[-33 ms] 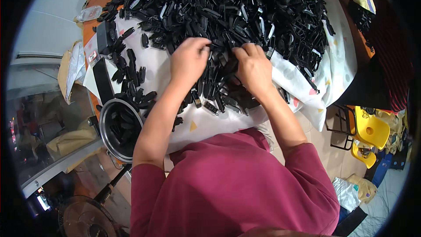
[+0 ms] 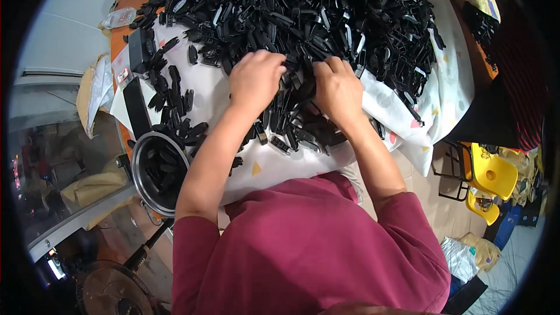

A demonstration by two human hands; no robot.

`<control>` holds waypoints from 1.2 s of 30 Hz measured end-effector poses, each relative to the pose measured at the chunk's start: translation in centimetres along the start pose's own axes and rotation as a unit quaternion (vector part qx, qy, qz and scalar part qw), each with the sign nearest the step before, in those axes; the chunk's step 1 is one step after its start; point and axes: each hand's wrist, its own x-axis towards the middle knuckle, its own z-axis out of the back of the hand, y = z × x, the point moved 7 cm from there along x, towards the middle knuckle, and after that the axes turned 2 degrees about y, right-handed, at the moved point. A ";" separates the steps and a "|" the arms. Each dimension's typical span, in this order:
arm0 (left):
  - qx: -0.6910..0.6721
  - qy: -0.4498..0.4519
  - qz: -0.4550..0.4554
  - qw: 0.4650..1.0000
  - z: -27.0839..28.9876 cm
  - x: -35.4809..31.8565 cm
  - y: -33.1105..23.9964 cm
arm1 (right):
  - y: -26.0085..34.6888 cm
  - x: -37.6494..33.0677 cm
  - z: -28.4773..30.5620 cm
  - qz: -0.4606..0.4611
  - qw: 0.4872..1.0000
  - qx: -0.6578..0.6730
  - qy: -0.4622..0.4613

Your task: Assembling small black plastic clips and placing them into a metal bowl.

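Note:
A large heap of small, long black plastic parts (image 2: 280, 0), some with shiny metal-like strips, covers the far side of the table. My left hand (image 2: 255, 80) is at the heap's near edge, its fingers curled down among the parts. Across a narrow gap, my right hand (image 2: 340, 88) is closed with fingertips pressed together against the parts. Whatever either hand grips is hidden beneath the fingers. Between and below my hands, a smaller spread of loose black parts (image 2: 281, 119) lies on the white patterned cloth (image 2: 256, 179).
A metal-rimmed bowl (image 2: 137, 182) with black parts inside is left of my left forearm. Nearby lie a dark flat bar (image 2: 137, 107) and a dark box (image 2: 139, 51). A clear plastic container (image 2: 119, 18) sits farther back. A fan (image 2: 111, 291) and yellow stools (image 2: 496, 170) stand beside the table.
My left hand has shifted slightly right, its fingers now bent further over the parts. My right hand has moved very little.

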 end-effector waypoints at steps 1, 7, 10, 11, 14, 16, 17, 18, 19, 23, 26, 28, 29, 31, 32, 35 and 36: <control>-0.001 0.001 0.000 1.000 -0.2 0.3 -0.4 | -0.9 0.2 -0.3 -0.056 0.998 -0.022 -0.011; 0.116 0.141 0.028 0.983 -0.7 1.1 -1.3 | -1.9 0.5 -2.4 -0.112 0.980 -0.111 0.124; 0.108 0.113 0.009 0.988 -0.9 1.7 -1.6 | -2.3 0.1 -0.7 -0.157 0.985 0.034 0.056; 0.119 0.112 -0.001 0.986 -1.3 2.0 -1.7 | -2.1 -0.1 -0.4 -0.152 0.986 0.034 0.056; 0.144 0.127 0.006 0.981 -2.7 2.6 -1.4 | -2.6 -1.1 0.7 -0.177 0.982 0.058 0.037; 0.153 0.133 0.010 0.979 -2.7 2.8 -1.5 | -2.5 -1.6 0.9 -0.159 0.985 0.043 0.051; 0.128 0.137 0.011 0.982 -2.4 2.7 -1.5 | -2.5 -2.0 1.0 -0.152 0.986 0.036 0.059; 0.103 0.141 0.014 0.984 -1.9 2.5 -1.5 | -2.3 -2.3 1.2 -0.154 0.986 0.036 0.058; 0.105 0.142 0.010 0.984 -1.1 2.5 -1.6 | -2.0 -2.3 1.4 -0.132 0.988 0.047 0.059; -0.313 0.079 0.230 0.918 1.0 -0.6 2.7 | -1.1 0.1 0.6 -0.080 0.994 0.078 0.014; -0.435 0.122 0.317 0.834 1.6 -2.7 3.6 | 0.2 2.9 -3.1 -0.031 0.983 -0.076 0.166; -0.437 0.106 0.333 0.829 1.5 -4.4 4.7 | 0.7 3.8 -3.8 -0.016 0.974 -0.109 0.198; -0.423 0.110 0.306 0.846 1.8 -4.9 5.0 | 0.7 4.1 -4.0 -0.019 0.959 -0.090 0.267; -0.383 0.118 0.320 0.858 1.7 -5.4 5.8 | -0.5 3.8 -5.1 -0.045 0.952 -0.067 0.296; -0.384 0.110 0.323 0.858 1.8 -5.5 5.8 | -0.7 3.8 -4.6 -0.051 0.960 -0.050 0.270; -0.429 0.035 0.232 0.872 3.1 -4.7 3.8 | -1.0 3.4 -0.8 -0.102 0.982 0.107 0.121; -0.506 0.071 0.262 0.819 2.8 -5.0 2.9 | -1.6 3.0 -0.3 -0.138 0.959 0.237 0.063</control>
